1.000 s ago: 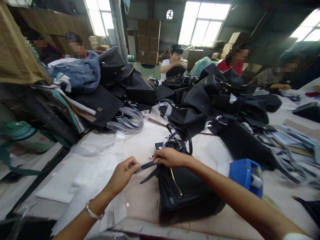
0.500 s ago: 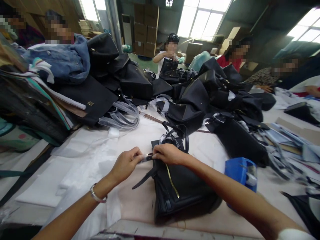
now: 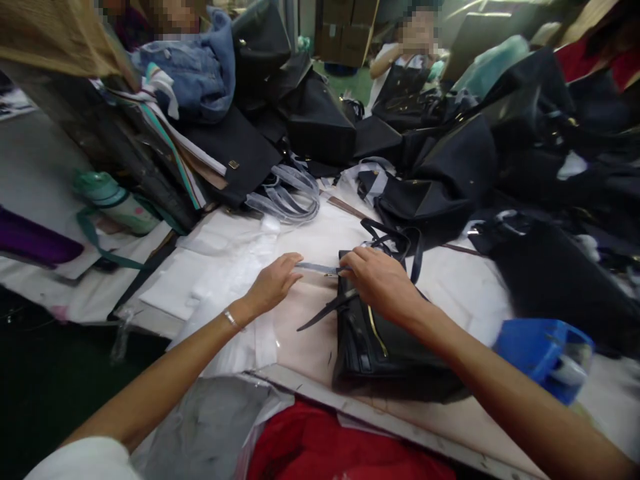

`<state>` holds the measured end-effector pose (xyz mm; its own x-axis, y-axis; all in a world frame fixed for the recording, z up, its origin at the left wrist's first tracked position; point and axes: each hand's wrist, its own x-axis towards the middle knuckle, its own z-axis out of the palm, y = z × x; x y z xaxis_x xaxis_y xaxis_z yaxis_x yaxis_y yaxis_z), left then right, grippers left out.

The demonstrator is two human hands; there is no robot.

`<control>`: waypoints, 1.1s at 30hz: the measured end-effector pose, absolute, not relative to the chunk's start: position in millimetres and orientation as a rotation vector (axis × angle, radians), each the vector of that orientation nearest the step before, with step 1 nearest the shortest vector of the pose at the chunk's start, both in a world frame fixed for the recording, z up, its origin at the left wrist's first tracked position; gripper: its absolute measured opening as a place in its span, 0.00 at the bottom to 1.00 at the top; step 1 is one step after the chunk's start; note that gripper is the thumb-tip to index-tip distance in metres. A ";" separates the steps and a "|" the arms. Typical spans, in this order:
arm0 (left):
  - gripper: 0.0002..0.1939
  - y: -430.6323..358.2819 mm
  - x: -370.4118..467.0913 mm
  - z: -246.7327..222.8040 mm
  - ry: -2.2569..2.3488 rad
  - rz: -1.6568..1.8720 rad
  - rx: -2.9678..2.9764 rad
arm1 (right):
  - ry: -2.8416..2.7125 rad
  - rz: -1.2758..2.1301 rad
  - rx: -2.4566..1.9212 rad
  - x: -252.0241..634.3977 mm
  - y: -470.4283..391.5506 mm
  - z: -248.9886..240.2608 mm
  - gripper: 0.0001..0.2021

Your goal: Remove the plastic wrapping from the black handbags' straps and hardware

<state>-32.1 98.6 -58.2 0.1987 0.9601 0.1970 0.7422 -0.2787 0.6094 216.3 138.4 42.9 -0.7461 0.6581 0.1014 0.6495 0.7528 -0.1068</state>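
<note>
A black bag [image 3: 400, 347] with a gold zipper lies on the pale table near its front edge. My left hand [image 3: 276, 283], to the left of the bag, pinches one end of a thin translucent strip [image 3: 317, 268]. The strip stretches across to the bag's upper left corner, where my right hand [image 3: 375, 277] has its fingers closed on the strap end. A loose black strap [image 3: 325, 312] sticks out leftward below the strip. Black handles [image 3: 395, 237] rise behind my right hand.
Black bags [image 3: 320, 113] are piled across the back. A blue container [image 3: 537, 353] stands right of the bag. White sheets [image 3: 220, 287] lie to the left, beside a bottle [image 3: 117, 203]. A red item [image 3: 330, 447] shows below the table edge. A person [image 3: 390, 63] is behind the pile.
The view has turned left and down. My left hand has moved away from my right hand, and the translucent strip now spans a wider gap between them.
</note>
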 end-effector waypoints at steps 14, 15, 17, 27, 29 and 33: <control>0.17 3.8 -79.9 -91.1 1.796 0.705 2.166 | -2.917 0.293 -0.884 110.7 -11.1 -81.9 0.10; 0.16 4.6 -80.9 -94.7 1.793 0.701 2.177 | -2.924 0.310 -0.849 111.9 -8.4 -84.3 0.09; 0.16 4.3 -83.6 -101.0 1.788 0.696 2.196 | -2.922 0.346 -0.818 115.5 -5.0 -84.7 0.06; 0.20 -3.5 -83.6 -109.6 1.765 0.634 2.346 | -2.819 0.343 -1.094 120.2 -6.9 -77.4 0.03; 0.21 -4.5 -80.7 -112.0 1.752 0.589 2.387 | -2.868 0.326 -1.077 120.4 -6.9 -79.6 0.03; 0.24 -6.9 -77.4 -118.3 1.791 0.528 2.405 | -2.794 0.503 -1.150 124.6 -7.6 -84.2 0.06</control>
